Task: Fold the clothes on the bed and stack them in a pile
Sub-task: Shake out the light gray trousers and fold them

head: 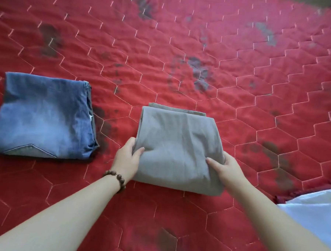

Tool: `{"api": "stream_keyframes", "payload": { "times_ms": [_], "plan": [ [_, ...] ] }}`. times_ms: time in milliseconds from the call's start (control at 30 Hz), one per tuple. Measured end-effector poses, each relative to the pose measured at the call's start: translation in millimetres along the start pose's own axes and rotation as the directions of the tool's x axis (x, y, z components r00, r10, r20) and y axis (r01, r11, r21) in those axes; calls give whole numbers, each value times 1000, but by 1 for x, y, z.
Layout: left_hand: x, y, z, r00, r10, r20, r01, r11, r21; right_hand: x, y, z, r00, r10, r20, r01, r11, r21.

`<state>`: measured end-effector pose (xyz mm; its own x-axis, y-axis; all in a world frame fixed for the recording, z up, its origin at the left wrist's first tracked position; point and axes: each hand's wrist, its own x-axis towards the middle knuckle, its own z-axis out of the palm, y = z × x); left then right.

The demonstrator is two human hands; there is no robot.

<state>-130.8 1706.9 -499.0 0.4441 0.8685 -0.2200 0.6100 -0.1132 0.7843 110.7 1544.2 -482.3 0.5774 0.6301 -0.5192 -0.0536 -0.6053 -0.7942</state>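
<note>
Folded blue jeans (pixel 42 119) lie flat at the left of the red quilted bedspread (pixel 203 50), well apart from the folded grey garment (pixel 179 145) at centre, whose long axis runs away from the person. The left hand (pixel 127 158) and right hand (pixel 227 170) each grip a near corner of the grey garment, thumbs on top (fingers tucked under, unseen); the likely stacking move therefore runs leftward, the left hand lying nearer the jeans. A white cloth (pixel 313 210) shows at the right edge, and no more of the room is visible

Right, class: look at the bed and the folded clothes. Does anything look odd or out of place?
Yes. The red bedspread bears dark grey blotches in many places, like stains or worn dye. The folded jeans and grey garment look tidy.
</note>
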Motion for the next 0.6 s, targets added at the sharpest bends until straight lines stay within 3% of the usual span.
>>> {"api": "stream_keyframes", "payload": {
  "times_ms": [100,267,367,433,500,600],
  "plan": [
    [7,2,1,993,63,-100,-65,998,-19,6,-3,0,994,-84,-69,86,996,26],
    [18,-6,11,986,-161,34,155,977,145,14,15,12,998,55,-14,-55,998,2],
    [15,-7,13,983,-181,24,173,963,205,14,15,9,999,53,-8,-53,998,25],
    [12,-7,12,986,-167,5,162,965,206,5,11,3,996,67,59,-75,985,153],
    [10,-7,11,985,-171,-13,170,970,172,-6,7,-4,970,138,202,-201,921,333],
    [7,-8,11,984,-179,-13,179,982,57,-19,4,-10,899,195,392,-328,894,306]
  ]
}}
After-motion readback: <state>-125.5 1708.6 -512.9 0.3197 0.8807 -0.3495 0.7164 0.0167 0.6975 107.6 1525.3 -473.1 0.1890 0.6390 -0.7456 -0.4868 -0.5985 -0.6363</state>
